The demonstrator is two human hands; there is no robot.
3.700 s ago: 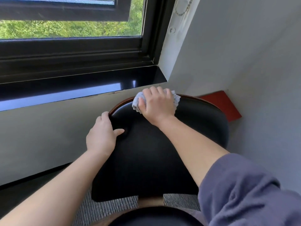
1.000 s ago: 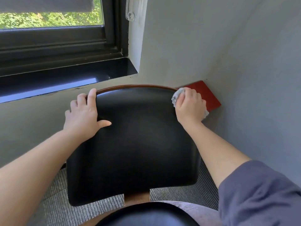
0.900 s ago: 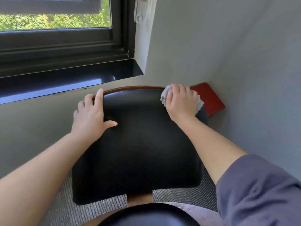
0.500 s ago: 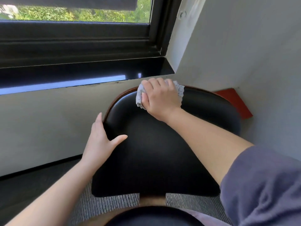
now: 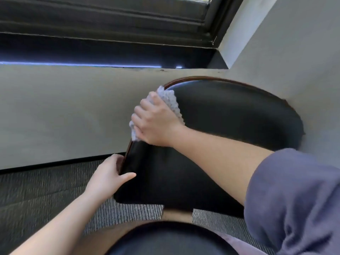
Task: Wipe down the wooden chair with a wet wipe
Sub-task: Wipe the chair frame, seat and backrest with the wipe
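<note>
Seen from the head camera, the chair (image 5: 230, 126) stands close against the wall (image 5: 64, 111) under a dark window sill (image 5: 110, 52), its padded black back facing the person. The right hand (image 5: 156, 124) is on the back's upper left corner, fingers curled over a bunched wet wipe (image 5: 170, 100) and pressing it onto the thin wooden edge (image 5: 200, 77) that frames the padding. The left hand (image 5: 108, 176) grips the same side lower down: thumb on the front, fingers wrapped behind and out of sight.

What matters next, I'd say, is the line of that edge. From the wipe it runs down and to the left straight toward the left hand, and up and to the right along the curved top. A downward stroke would soon meet the bracing hand, which would have to shift. The right hand is the nearer one for the top curve.
</note>
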